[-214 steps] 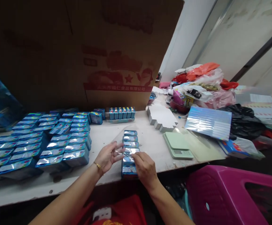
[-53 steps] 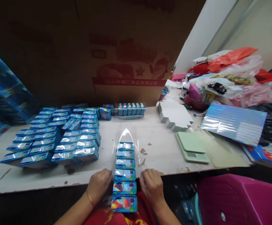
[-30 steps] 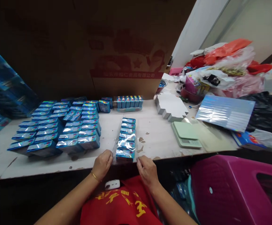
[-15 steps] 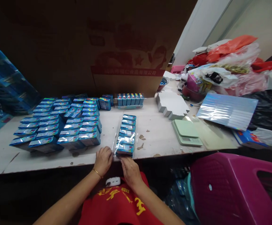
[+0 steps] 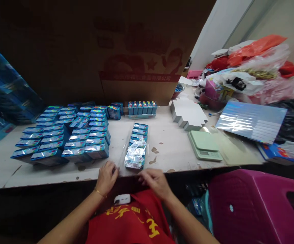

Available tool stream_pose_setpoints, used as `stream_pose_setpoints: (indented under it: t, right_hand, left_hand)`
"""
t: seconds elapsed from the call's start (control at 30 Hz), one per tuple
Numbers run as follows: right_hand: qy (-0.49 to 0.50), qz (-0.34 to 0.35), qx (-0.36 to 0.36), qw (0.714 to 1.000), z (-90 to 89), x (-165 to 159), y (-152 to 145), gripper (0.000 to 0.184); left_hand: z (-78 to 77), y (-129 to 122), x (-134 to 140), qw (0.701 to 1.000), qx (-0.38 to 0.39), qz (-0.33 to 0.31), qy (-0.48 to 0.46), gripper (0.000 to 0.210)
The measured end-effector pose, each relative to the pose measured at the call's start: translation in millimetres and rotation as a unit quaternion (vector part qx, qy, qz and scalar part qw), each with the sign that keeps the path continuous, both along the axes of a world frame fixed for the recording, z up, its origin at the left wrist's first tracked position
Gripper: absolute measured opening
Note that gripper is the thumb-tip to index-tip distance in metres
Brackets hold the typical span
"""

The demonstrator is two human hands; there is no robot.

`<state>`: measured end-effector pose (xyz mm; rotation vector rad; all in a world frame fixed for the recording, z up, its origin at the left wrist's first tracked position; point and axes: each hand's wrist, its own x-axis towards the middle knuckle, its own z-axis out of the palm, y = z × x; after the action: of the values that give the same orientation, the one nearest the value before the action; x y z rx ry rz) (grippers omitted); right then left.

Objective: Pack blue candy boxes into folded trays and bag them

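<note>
Right hand (image 5: 153, 181) shifted rightward, half-curled | left hand (image 5: 107, 177) loosely curled (can't tell either's hold) | clear plastic film (image 5: 136, 150) over glossy blue oblong boxes (image 5: 140, 126): best smoothed snug

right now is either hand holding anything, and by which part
Nothing shows in the right hand. Whether the left hand, its fingers curled, pinches an edge of the clear film cannot be told.

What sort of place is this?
Probably a packing workshop: a row of glossy blue rectangular boxes with clear plastic film, a pale green plastic scale and a large brown printed cardboard panel suggest it.
</note>
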<state>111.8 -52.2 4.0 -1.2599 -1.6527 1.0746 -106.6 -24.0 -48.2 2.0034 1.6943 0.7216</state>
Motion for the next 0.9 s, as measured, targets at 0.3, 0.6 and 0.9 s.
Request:
stream_pose_setpoints:
  t: [0.3,0.6,0.9]
  right_hand:
    - [-0.019,-0.164,0.030,0.986,27.3,46,195,0.036]
    - [-0.009,-0.139,-0.121,0.983,21.0,66,196,0.021]
    - [0.161,-0.157,-0.263,0.938,11.5,101,113,0.038]
  left_hand:
    - [61.8,-26,57,0.655,-0.380,0.193,-0.624,0.018]
    - [81.2,9,35,0.760,-0.267,0.181,-0.564,0.018]
    - [85.5,51,-10,0.796,-0.270,0.174,-0.514,0.037]
